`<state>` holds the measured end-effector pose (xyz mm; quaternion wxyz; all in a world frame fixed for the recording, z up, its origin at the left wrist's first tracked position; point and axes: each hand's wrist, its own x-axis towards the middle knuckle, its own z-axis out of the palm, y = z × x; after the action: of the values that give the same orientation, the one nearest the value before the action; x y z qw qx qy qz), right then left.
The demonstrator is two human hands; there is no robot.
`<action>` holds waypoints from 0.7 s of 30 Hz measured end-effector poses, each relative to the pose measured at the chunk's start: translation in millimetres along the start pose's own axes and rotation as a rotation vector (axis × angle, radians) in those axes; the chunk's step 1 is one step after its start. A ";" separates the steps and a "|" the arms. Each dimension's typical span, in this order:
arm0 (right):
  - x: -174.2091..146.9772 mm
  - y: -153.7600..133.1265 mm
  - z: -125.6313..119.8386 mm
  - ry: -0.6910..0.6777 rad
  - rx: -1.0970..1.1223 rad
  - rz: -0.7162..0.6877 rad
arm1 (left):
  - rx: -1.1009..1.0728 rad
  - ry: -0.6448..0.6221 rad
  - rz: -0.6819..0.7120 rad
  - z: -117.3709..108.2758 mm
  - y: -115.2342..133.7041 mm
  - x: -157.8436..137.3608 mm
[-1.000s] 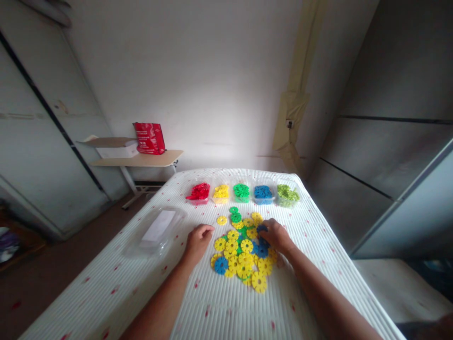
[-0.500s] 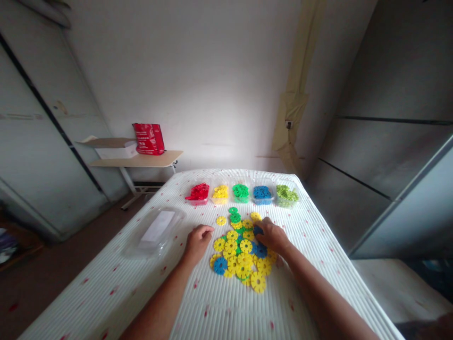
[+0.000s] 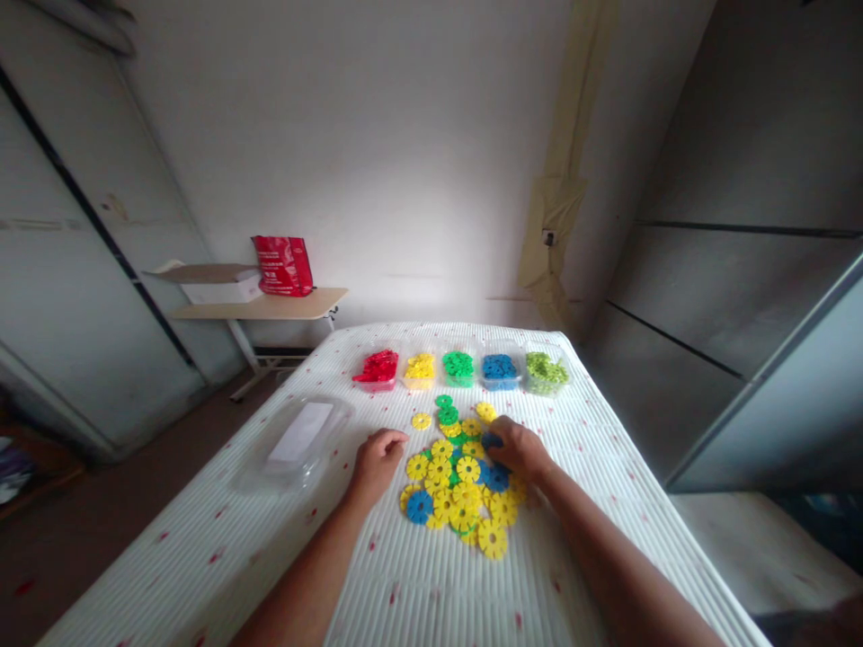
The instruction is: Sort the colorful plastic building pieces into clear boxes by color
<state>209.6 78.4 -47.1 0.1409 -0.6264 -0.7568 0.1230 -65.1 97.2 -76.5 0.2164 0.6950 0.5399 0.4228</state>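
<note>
A loose pile of flower-shaped plastic interlocking discs, mostly yellow with some green and blue, lies on the covered table. At the pile's upper right my right hand (image 3: pixel 519 447) is bent over a blue disc (image 3: pixel 492 440), which its fingers grip at the edge; part of that disc is hidden. Close by lie a yellow disc (image 3: pixel 485 412) just beyond the fingers and another blue disc (image 3: pixel 497 477) below them. Left of the pile, my left hand (image 3: pixel 378 463) rests with curled fingers and nothing visible in them. A single yellow disc (image 3: pixel 422 420) lies a little beyond it.
Clear boxes stand in a row behind the pile, holding red (image 3: pixel 378 367), yellow (image 3: pixel 420 367), green (image 3: pixel 458 367), blue (image 3: pixel 500 368) and light green pieces (image 3: pixel 546 368). A clear plastic lid (image 3: pixel 287 472) with a white paper (image 3: pixel 301 431) lies at left. A side table (image 3: pixel 297 304) holds a red bag (image 3: pixel 283 267).
Hardly anything differs. Both hands keep their places, the right one still at the blue disc, and the pile looks the same.
</note>
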 end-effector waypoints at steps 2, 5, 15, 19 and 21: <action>0.5 3.3 -1.7 0.017 0.099 -0.004 | -0.005 0.002 0.001 0.4 -0.9 0.1; 0.3 8.6 -5.9 0.010 0.290 0.060 | -0.014 0.004 0.003 0.9 -2.0 -0.1; -0.1 9.6 -6.1 0.086 0.852 0.218 | -0.012 0.008 0.005 0.4 -2.9 0.2; -3.4 17.0 -22.2 0.126 0.896 0.202 | -0.012 0.005 0.005 0.9 -3.9 -0.2; -7.8 23.0 -32.1 0.019 0.871 0.135 | -0.016 0.006 0.006 1.1 -4.1 -0.5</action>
<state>243.8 75.4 -26.1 0.3905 -0.5575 -0.5904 0.4337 -66.6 98.2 -80.4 0.2191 0.6934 0.5350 0.4300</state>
